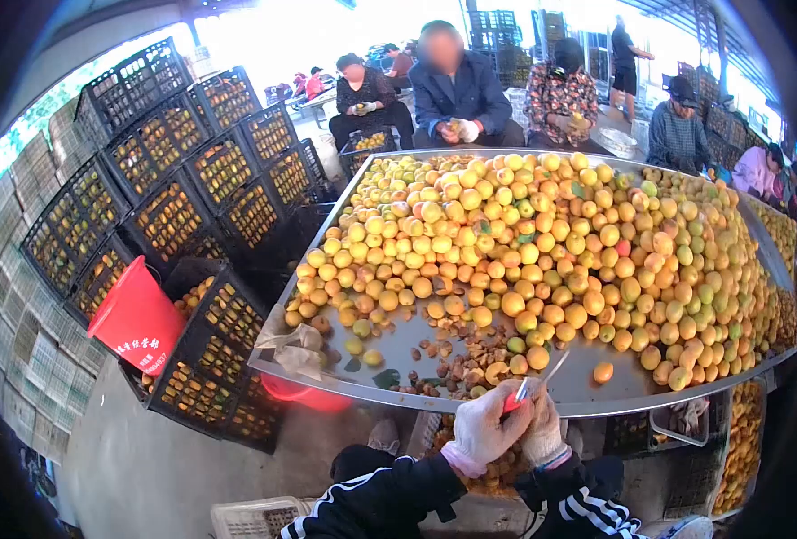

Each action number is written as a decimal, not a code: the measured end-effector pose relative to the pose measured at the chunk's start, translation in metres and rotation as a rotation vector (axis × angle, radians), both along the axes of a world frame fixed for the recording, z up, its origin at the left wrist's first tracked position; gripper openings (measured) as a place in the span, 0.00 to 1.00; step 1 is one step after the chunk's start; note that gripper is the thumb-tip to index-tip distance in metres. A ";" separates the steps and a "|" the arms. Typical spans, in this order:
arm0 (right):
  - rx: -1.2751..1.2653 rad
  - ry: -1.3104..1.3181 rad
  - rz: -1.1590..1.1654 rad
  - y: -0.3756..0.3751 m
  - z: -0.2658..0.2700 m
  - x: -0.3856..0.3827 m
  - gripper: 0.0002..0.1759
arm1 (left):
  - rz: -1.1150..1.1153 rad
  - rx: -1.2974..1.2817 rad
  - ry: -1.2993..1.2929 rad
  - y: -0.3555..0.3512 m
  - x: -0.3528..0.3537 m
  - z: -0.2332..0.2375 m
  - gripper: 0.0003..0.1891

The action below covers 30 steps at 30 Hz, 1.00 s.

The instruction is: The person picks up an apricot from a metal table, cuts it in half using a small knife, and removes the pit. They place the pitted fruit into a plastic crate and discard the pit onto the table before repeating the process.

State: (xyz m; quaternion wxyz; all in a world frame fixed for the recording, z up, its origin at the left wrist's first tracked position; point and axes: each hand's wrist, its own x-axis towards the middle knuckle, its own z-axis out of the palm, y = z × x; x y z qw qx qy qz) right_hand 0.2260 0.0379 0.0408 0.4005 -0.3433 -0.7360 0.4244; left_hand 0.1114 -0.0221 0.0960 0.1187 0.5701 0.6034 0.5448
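In white gloves, my hands meet at the near edge of a metal-topped table (578,368). My left hand (486,427) is closed around a red-handled tool (514,398), its fingertips against my right hand. My right hand (544,437) is also closed, and a thin metal blade (556,366) sticks up just beyond its fingers; I cannot tell whether the blade and the red handle are one knife. Beyond them lie a large heap of apricots (506,234) and a pile of brown pits and scraps (461,359). One apricot (603,372) lies alone right of the blade.
Black crates (160,148) of fruit are stacked at the left, with a red bucket (138,314) leaning on them. A crumpled cloth (292,349) lies at the table's left corner. Several people (459,90) sit along the far side. Below the edge are a fruit crate (741,445) and plastic tray (681,420).
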 end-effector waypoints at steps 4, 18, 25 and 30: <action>-0.551 0.439 0.103 -0.005 -0.030 0.002 0.21 | -0.053 0.056 -0.001 -0.004 -0.002 -0.007 0.14; -1.049 0.647 0.324 -0.010 -0.029 -0.003 0.26 | -0.072 0.058 0.221 -0.016 -0.013 -0.020 0.19; -1.090 0.578 0.359 -0.001 -0.057 0.001 0.33 | -0.091 0.026 0.298 -0.017 -0.016 -0.022 0.18; -0.582 0.405 0.165 -0.007 -0.039 -0.009 0.22 | -0.032 -0.020 0.147 -0.014 -0.017 -0.025 0.18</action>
